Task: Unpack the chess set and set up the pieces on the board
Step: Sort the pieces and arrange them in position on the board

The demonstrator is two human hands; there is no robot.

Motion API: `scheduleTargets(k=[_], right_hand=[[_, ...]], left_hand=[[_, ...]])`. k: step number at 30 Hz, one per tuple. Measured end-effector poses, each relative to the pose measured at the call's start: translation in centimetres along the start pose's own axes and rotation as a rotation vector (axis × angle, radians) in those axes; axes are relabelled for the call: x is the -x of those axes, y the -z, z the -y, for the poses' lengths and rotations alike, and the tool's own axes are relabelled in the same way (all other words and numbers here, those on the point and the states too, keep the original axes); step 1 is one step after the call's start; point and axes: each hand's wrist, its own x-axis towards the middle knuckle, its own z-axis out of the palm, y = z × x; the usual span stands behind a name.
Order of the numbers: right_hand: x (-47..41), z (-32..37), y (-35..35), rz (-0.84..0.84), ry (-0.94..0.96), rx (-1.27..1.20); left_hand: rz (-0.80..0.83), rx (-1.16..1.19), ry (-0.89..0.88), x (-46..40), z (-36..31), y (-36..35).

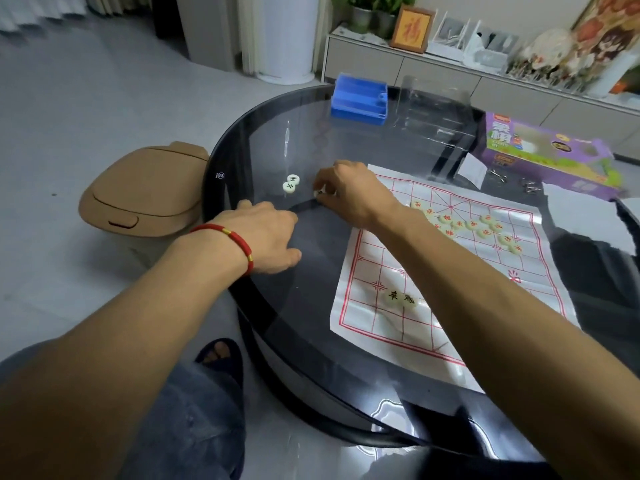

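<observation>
Near the table's (346, 375) front edge, two black-marked pieces (398, 298) lie side by side on the board (374, 344). The left hand (268, 237), a red bracelet (239, 242) on its wrist, rests palm down on the glass at the left edge, fingers relaxed, holding nothing. Beyond it the right hand (349, 192) reaches across, fingertips pinching a piece (317, 193) on the glass. Two pieces (291, 183) lie just left. Red-marked pieces (471, 226) cluster mid-board. A blue tray (358, 100) sits at the far edge.
</observation>
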Motion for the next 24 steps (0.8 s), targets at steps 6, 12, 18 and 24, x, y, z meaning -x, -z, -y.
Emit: scheduleTargets(k=[6, 12, 18, 24], right_hand=[[8.0, -1.7, 4.7, -0.021, 0.02, -0.039], [19.5, -5.5, 8.9, 0.114, -0.087, -0.037], [25.5, -5.6, 9.2, 0.136, -0.139, -0.043], [26.8, -5.3, 8.3, 0.191, -0.128, -0.047]], left_hand=[[-0.02, -0.004, -0.018, -0.4, 0.6, -0.6], [-0.025, -0.014, -0.01, -0.4, 0.4, -1.0], [-0.04, -0.015, -0.002, -0.4, 0.1, -0.9], [-0.041, -0.012, 0.0, -0.5, 0.2, -1.1]])
